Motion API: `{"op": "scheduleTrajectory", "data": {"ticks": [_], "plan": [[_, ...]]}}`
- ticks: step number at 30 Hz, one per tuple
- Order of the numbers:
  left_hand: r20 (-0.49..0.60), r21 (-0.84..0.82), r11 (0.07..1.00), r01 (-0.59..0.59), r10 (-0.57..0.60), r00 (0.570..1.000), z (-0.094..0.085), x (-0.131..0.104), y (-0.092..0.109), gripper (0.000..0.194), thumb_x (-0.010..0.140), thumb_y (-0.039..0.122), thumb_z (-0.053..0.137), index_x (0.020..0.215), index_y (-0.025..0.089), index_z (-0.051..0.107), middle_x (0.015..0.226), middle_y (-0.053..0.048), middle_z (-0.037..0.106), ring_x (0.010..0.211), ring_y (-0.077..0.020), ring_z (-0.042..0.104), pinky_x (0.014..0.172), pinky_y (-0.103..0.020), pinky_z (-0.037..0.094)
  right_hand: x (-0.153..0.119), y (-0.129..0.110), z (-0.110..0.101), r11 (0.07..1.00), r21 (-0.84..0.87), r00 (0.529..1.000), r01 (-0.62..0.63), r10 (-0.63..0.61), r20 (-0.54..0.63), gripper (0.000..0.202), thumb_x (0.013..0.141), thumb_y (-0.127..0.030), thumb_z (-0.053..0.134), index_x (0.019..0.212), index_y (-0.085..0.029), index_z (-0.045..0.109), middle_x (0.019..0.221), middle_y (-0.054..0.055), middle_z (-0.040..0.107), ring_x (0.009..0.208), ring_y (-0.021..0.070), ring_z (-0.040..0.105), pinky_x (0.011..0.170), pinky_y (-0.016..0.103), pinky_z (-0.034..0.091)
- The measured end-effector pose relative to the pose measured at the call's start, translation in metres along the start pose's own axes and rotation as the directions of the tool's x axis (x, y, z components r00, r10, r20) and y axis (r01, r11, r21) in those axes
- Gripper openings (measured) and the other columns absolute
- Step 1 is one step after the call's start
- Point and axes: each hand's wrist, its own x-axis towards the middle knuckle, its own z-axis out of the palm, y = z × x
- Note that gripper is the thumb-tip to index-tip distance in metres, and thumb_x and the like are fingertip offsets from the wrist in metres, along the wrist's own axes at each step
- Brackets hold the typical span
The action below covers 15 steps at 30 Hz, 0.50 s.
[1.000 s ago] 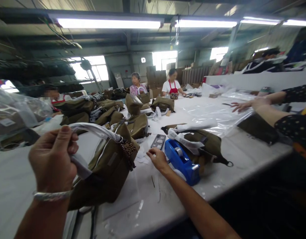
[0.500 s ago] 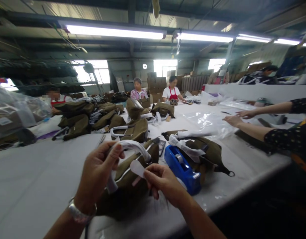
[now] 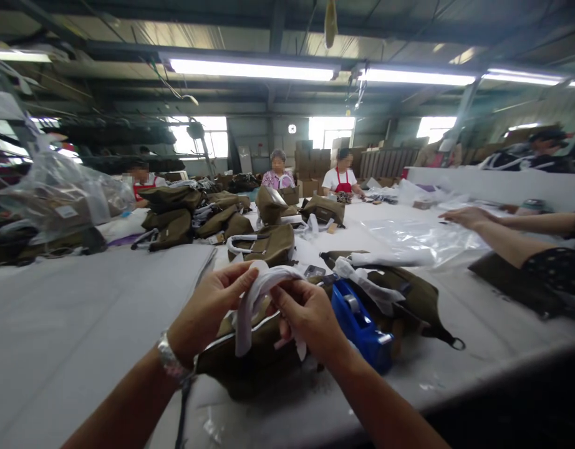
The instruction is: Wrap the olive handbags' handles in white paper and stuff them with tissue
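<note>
An olive-green bag (image 3: 250, 362) with a silver zipper lies on the white table in front of me. Its handle (image 3: 264, 284), wrapped in white paper, arches up between my hands. My left hand (image 3: 217, 299) pinches the handle's left side, where a small white piece sticks up at the fingertips. On the right side of the arch, my right hand (image 3: 306, 312) has its thumb and fingers closed round the wrapping. A pale strip hangs below the right fingers. Just right of that hand stands a blue tape dispenser (image 3: 362, 330).
Another olive bag (image 3: 409, 293) lies beyond the dispenser. More bags (image 3: 175, 215) are piled at the back left. A co-worker's hands (image 3: 474, 218) rest over clear plastic (image 3: 404, 240) at the right. Several people sit across the table (image 3: 82, 312).
My left hand has lowered beside the handle. My right hand has moved up from the front of the bag onto the handle wrapping. The view has turned slightly left.
</note>
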Motion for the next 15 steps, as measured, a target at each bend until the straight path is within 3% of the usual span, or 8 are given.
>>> {"op": "scheduleTrajectory", "data": {"ticks": [2, 4, 7, 11, 13, 15], "plan": [[-0.024, 0.052, 0.996, -0.068, 0.07, 0.997, 0.0, 0.003, 0.006, 0.044, 0.082, 0.053, 0.078, 0.104, 0.016, 0.079, 0.086, -0.005, 0.076, 0.074, -0.0163, 0.066, 0.066, -0.024, 0.057, -0.007, -0.006, -0.004, 1.0, -0.029, 0.999, 0.012, -0.011, 0.033, 0.041, 0.085, -0.054, 0.075, 0.097, -0.016, 0.069, 0.078, 0.003, 0.072, 0.044, 0.0096, 0.059, 0.039, 0.021, 0.052], [-0.088, 0.082, 0.985, -0.155, 0.162, 0.983, 0.001, 0.005, 0.014, 0.038, 0.079, 0.05, 0.081, 0.095, 0.016, 0.081, 0.084, -0.005, 0.077, 0.074, -0.0173, 0.068, 0.067, -0.025, 0.059, -0.017, -0.014, -0.008, 0.996, -0.046, 0.997, 0.071, -0.071, -0.011, 0.035, 0.085, -0.048, 0.077, 0.097, -0.018, 0.065, 0.077, 0.001, 0.073, 0.046, 0.0107, 0.062, 0.044, 0.022, 0.056], [-0.117, 0.116, 0.956, -0.269, 0.282, 0.952, 0.005, 0.006, 0.025, 0.033, 0.08, 0.047, 0.081, 0.092, 0.017, 0.081, 0.078, -0.005, 0.077, 0.068, -0.017, 0.069, 0.064, -0.025, 0.059, -0.028, -0.026, -0.015, 0.991, -0.011, 0.988, 0.137, -0.137, -0.07, 0.031, 0.083, -0.043, 0.081, 0.089, -0.02, 0.06, 0.078, 0.001, 0.075, 0.053, 0.0125, 0.067, 0.05, 0.021, 0.057], [-0.141, 0.178, 0.916, -0.36, 0.386, 0.912, 0.011, 0.004, 0.034, 0.028, 0.079, 0.043, 0.082, 0.09, 0.017, 0.081, 0.076, -0.004, 0.078, 0.063, -0.0153, 0.069, 0.06, -0.022, 0.057, -0.029, -0.035, -0.021, 0.986, 0.147, 0.996, 0.076, -0.084, 0.044, 0.028, 0.081, -0.039, 0.082, 0.102, -0.022, 0.074, 0.101, 0.006, 0.078, 0.086, 0.0189, 0.076, 0.077, 0.029, 0.063], [-0.145, 0.202, 0.905, -0.375, 0.407, 0.902, 0.012, 0.002, 0.036, 0.029, 0.079, 0.043, 0.082, 0.091, 0.017, 0.081, 0.078, -0.005, 0.079, 0.063, -0.0157, 0.07, 0.06, -0.022, 0.057, -0.026, -0.036, -0.021, 0.988, 0.117, 0.992, 0.099, -0.107, 0.066, 0.033, 0.082, -0.036, 0.081, 0.113, -0.024, 0.075, 0.098, 0.005, 0.078, 0.093, 0.0204, 0.075, 0.085, 0.032, 0.062], [-0.137, 0.222, 0.896, -0.385, 0.42, 0.897, 0.013, 0.001, 0.037, 0.028, 0.08, 0.042, 0.081, 0.093, 0.017, 0.081, 0.079, -0.005, 0.079, 0.063, -0.0155, 0.071, 0.06, -0.022, 0.057, -0.023, -0.038, -0.019, 0.979, -0.024, 0.979, 0.201, -0.2, 0.047, 0.029, 0.084, -0.034, 0.079, 0.112, -0.025, 0.077, 0.092, 0.003, 0.076, 0.089, 0.019, 0.073, 0.079, 0.029, 0.061]]}}
